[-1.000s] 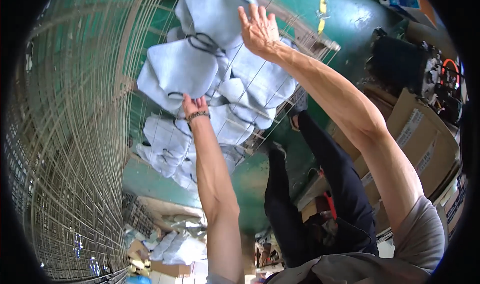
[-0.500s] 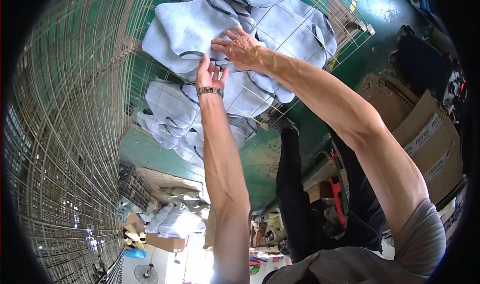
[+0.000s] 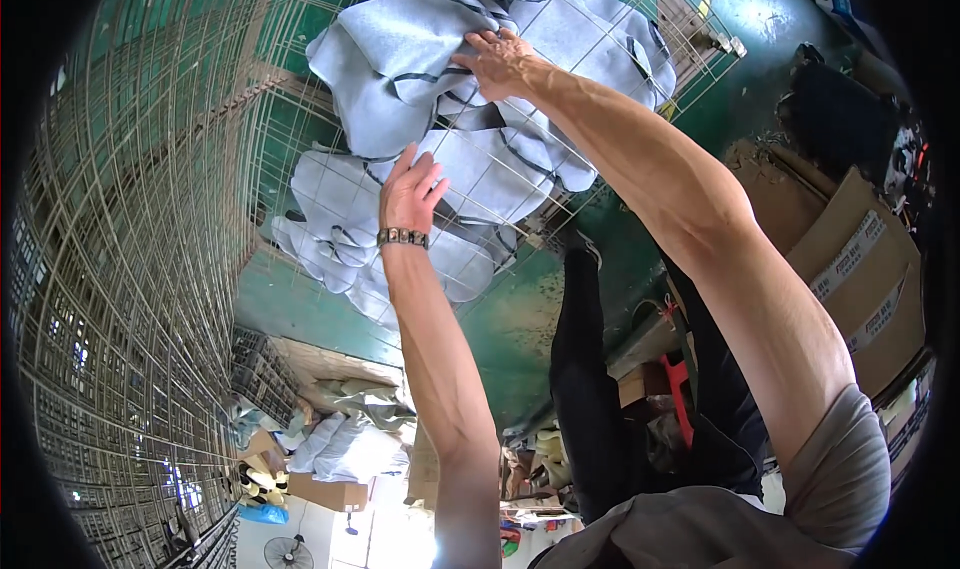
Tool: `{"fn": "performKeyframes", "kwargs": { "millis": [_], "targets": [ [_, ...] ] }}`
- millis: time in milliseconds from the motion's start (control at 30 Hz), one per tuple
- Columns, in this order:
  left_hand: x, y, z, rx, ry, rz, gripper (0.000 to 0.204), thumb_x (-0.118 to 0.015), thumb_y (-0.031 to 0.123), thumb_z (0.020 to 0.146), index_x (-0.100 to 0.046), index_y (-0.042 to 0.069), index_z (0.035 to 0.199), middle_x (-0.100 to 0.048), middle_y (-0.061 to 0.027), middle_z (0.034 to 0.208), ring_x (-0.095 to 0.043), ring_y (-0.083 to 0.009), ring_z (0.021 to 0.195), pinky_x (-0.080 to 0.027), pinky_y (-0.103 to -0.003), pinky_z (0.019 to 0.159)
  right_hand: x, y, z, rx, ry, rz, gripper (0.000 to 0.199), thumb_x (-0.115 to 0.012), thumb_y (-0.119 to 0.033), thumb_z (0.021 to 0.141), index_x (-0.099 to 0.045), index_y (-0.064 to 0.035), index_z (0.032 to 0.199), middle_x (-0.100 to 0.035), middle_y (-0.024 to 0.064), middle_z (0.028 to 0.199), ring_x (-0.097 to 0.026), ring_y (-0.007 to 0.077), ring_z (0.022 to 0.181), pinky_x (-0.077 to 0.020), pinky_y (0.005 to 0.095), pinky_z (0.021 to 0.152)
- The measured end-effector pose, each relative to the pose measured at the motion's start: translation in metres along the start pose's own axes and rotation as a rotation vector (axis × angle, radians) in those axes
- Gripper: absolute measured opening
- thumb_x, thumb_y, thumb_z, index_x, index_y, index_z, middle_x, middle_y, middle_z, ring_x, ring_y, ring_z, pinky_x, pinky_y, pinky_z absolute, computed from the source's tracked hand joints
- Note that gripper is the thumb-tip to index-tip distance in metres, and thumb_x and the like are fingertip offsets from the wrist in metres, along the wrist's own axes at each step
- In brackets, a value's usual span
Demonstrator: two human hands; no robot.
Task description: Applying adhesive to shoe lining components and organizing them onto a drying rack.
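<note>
Grey-blue fabric pieces [image 3: 400, 34] with dark edging lie in a loose pile on a wire mesh rack. My right hand [image 3: 500, 66] rests on the upper pieces, fingers spread and slightly bent against a bunched fold. Its thumb is hidden. Below it, my left hand [image 3: 410, 194], with a dark bracelet at the wrist, is open, palm up and fingers apart. Its fingertips are by the lower edge of the draped piece; whether they touch it I cannot tell. More fabric pieces [image 3: 335, 199] lie in the lower part of the rack.
Tall wire mesh panels [image 3: 150, 219] rise along the left. Torn cardboard boxes [image 3: 860, 279] and a dark bundle [image 3: 835, 109] stand at the right. My legs [image 3: 580, 369] are below the rack, above a green floor [image 3: 490, 339]. A fan [image 3: 288, 551] shows at the bottom.
My right hand has moved up and slightly right, and the upper fabric has shifted and bunched with it. My left hand has dropped lower, away from the right hand.
</note>
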State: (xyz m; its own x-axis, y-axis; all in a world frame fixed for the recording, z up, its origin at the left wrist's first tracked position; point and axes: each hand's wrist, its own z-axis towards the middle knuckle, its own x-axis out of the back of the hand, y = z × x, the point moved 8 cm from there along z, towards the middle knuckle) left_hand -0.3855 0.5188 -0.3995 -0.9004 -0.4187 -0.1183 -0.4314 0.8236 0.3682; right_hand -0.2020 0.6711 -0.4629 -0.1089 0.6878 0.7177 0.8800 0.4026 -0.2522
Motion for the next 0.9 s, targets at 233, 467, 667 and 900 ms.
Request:
{"fn": "performKeyframes", "kwargs": {
  "millis": [233, 467, 667, 900],
  "targets": [
    [0.014, 0.015, -0.024, -0.189, 0.043, 0.020, 0.070, -0.067, 0.002, 0.090, -0.037, 0.002, 0.153, -0.057, -0.0145, 0.133, -0.057, -0.0275, 0.122, -0.046, -0.045, 0.103, 0.022, 0.009, -0.020, -0.019, 0.354, 0.289, 0.056, -0.056, -0.021, 0.085, -0.055, -0.0136, 0.141, -0.056, 0.0141, 0.138, -0.053, 0.0288, 0.130, -0.0391, 0.0484, 0.105],
    [0.019, 0.001, -0.009, -0.177, -0.007, -0.051, 0.071, -0.057, -0.007, 0.087, -0.035, 0.004, 0.153, -0.056, -0.0141, 0.131, -0.054, -0.0323, 0.125, -0.044, -0.050, 0.108, 0.043, -0.079, -0.079, 0.467, 0.778, 0.169, 0.053, -0.069, -0.015, 0.084, -0.058, -0.0115, 0.135, -0.055, 0.0111, 0.142, -0.052, 0.0288, 0.132, -0.0426, 0.0450, 0.109],
    [0.010, -0.002, -0.018, -0.174, -0.071, -0.084, 0.075, -0.058, -0.005, 0.087, -0.029, 0.001, 0.156, -0.049, -0.0161, 0.138, -0.052, -0.0282, 0.121, -0.045, -0.046, 0.105, 0.027, -0.126, -0.043, 0.439, 0.621, 0.005, 0.021, -0.065, -0.024, 0.081, -0.073, -0.0209, 0.100, -0.062, 0.0006, 0.110, -0.053, 0.0171, 0.111, -0.0429, 0.0349, 0.087],
    [-0.004, -0.049, -0.120, -0.325, -0.032, -0.298, 0.063, -0.059, 0.001, 0.093, -0.036, 0.001, 0.152, -0.055, -0.0177, 0.137, -0.055, -0.0295, 0.127, -0.045, -0.047, 0.109, 0.003, -0.112, -0.034, 0.236, 0.580, 0.023, 0.038, -0.062, -0.017, 0.084, -0.067, -0.0170, 0.121, -0.058, 0.0053, 0.121, -0.052, 0.0215, 0.117, -0.0432, 0.0390, 0.090]
  ]
}}
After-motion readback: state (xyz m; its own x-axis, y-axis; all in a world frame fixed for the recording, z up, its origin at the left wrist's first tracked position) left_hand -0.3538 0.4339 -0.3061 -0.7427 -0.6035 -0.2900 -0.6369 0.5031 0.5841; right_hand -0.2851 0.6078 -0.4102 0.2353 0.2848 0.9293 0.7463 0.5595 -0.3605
